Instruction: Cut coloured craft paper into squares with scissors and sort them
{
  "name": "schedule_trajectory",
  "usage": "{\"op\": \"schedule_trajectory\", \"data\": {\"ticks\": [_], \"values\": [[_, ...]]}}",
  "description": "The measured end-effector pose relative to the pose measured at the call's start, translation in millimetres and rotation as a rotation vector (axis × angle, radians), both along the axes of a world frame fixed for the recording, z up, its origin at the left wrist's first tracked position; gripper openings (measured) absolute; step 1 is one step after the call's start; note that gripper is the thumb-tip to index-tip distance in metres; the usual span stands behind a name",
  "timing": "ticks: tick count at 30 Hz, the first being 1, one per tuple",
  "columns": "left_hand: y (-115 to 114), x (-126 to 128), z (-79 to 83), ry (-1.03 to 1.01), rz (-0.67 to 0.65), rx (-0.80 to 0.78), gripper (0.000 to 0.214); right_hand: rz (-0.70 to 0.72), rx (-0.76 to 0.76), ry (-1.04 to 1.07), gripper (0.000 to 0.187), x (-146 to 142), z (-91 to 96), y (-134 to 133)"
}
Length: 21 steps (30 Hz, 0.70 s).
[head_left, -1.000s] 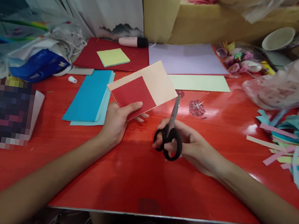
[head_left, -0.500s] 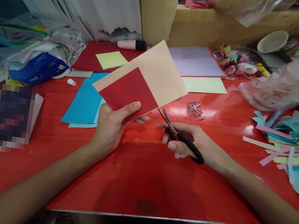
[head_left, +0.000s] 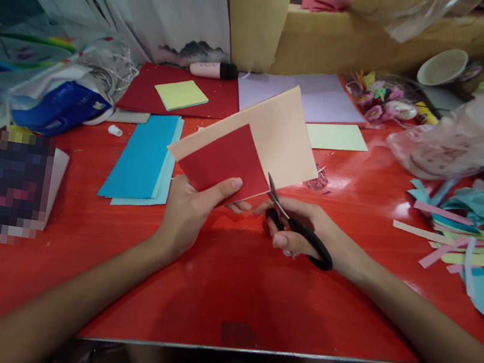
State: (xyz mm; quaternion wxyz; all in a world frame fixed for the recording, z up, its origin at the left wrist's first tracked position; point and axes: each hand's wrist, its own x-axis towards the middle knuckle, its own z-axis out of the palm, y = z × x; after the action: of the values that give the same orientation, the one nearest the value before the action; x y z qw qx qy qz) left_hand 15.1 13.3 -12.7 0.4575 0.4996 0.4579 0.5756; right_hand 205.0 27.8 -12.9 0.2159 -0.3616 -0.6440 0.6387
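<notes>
My left hand (head_left: 192, 207) pinches a red paper square (head_left: 229, 161) laid over a larger peach sheet (head_left: 286, 130), the thumb on top and the fingers beneath. Both papers are held tilted above the table. In my right hand (head_left: 303, 227) are black-handled scissors (head_left: 310, 240), with thumb and fingers at the handles. The blades are parted and meet the papers at the red square's right corner. Whether they have cut in cannot be made out.
Blue paper sheets (head_left: 140, 157) lie left of my hands. Behind are a yellow square (head_left: 182, 95), a lilac sheet (head_left: 322, 96), a pale green strip (head_left: 337, 137) and a pink marker (head_left: 210, 70). Paper scraps (head_left: 465, 239) and a plastic bag (head_left: 462, 135) sit at the right.
My left hand has brought the papers right and slightly down, turning them a little. Their edge now meets the scissor blades. My right hand has barely moved.
</notes>
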Motion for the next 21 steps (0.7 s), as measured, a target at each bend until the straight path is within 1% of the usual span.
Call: {"op": "schedule_trajectory", "data": {"ticks": [6,12,15,21], "values": [[-1.4,0.0,0.9,0.031,-0.006,0.018,0.016,-0.025,-0.009,-0.009,0.044,-3.3,4.6,-3.1],[-2.2,0.2,1.1,0.029,-0.005,-0.002,0.011,-0.031,-0.024,-0.029,0.041,-5.2,10.0,-3.9],[-2.2,0.1,0.8,0.036,0.002,-0.017,0.011,-0.081,-0.044,-0.066,0.037,-7.2,9.2,-4.3],[-3.3,1.4,1.9,0.029,0.005,-0.018,0.013,-0.127,0.022,-0.06,0.025,-10.2,2.2,-7.3]]}}
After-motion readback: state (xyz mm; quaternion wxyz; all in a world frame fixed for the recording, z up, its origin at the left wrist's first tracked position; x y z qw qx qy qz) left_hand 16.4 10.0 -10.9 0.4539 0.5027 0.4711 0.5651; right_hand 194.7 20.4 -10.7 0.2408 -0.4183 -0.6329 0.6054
